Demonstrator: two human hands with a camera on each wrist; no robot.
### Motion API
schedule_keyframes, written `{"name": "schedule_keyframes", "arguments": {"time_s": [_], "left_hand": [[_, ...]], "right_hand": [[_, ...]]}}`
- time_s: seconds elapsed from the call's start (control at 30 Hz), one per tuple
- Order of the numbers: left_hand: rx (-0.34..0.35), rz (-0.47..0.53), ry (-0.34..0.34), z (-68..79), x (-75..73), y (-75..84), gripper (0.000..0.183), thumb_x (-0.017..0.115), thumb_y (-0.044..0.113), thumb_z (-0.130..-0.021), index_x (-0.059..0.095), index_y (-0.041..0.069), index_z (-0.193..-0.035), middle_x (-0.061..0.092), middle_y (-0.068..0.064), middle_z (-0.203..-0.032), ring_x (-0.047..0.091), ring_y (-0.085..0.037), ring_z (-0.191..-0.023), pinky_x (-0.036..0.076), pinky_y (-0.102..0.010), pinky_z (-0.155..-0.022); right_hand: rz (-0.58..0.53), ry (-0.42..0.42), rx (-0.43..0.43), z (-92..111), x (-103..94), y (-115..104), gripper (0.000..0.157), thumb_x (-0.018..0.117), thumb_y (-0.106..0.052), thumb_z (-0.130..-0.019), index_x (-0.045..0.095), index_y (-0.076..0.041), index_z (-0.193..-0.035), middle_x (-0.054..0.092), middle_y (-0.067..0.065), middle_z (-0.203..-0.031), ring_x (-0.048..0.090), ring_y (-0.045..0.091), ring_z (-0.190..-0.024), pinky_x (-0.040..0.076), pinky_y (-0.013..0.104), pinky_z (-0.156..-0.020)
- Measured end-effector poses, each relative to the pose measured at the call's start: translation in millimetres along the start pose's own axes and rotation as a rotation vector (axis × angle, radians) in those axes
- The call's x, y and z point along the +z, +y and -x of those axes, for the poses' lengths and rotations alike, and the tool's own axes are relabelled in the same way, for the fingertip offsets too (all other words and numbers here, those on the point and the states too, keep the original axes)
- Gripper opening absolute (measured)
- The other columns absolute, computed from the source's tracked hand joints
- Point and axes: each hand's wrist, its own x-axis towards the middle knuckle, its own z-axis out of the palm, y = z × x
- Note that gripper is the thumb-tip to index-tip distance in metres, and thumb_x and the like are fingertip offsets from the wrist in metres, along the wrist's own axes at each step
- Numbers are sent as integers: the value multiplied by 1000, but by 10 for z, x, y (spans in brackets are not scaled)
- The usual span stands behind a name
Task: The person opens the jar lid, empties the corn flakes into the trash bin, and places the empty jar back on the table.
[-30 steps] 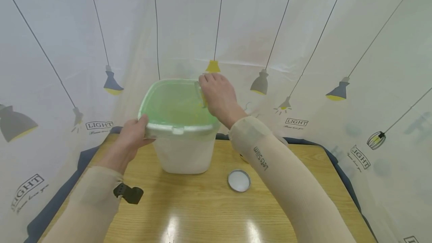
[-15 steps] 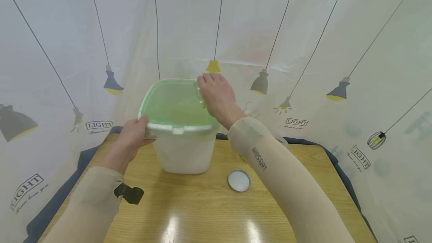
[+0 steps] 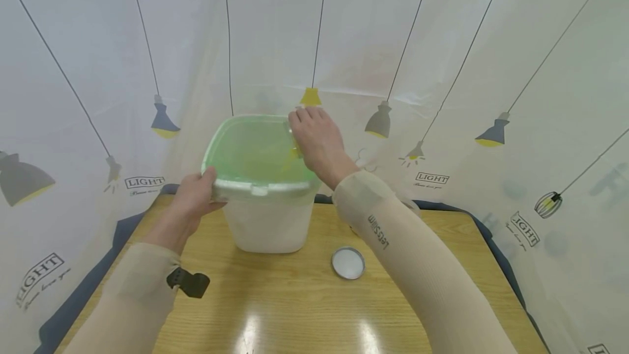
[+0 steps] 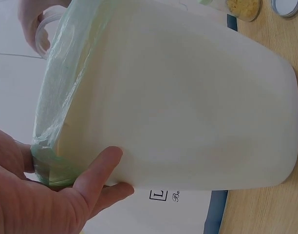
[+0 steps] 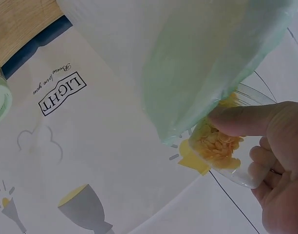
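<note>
My left grip (image 3: 193, 194) is holding the bin (image 3: 270, 223); my right grip (image 3: 319, 141) is clutching a jar (image 5: 240, 168), seemingly mid-emptying; flakes (image 5: 216, 146) are remaining beside my thumb (image 5: 239, 119).

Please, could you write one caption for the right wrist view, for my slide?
Right hand grips a tilted clear container of yellow pieces at the green liner on a white bin.
</note>
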Motion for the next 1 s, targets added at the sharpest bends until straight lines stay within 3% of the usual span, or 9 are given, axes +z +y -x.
{"name": "schedule_keyframes", "arguments": {"time_s": [0.73, 1.0], "left_hand": [[-1, 5, 2, -11, -1, -19, 66, 19, 41, -104, 21, -6, -150, 28, -27, -150, 35, -39, -140, 42, -41, -111], [-13, -17, -5, -12, 0, -17, 68, 18, 43, -104, 18, -5, -151, 26, -26, -153, 32, -39, -143, 41, -42, -112]], "right_hand": [[51, 12, -13, -1, 11, -13, 57, 63, 7, -78, 46, -7, -130, 54, 6, -125, 47, 23, -122, 36, 34, -112], [105, 10, -24, -9, 24, -21, 58, 61, 6, -81, 43, -7, -134, 53, 6, -127, 46, 23, -123, 34, 34, -114]]}}
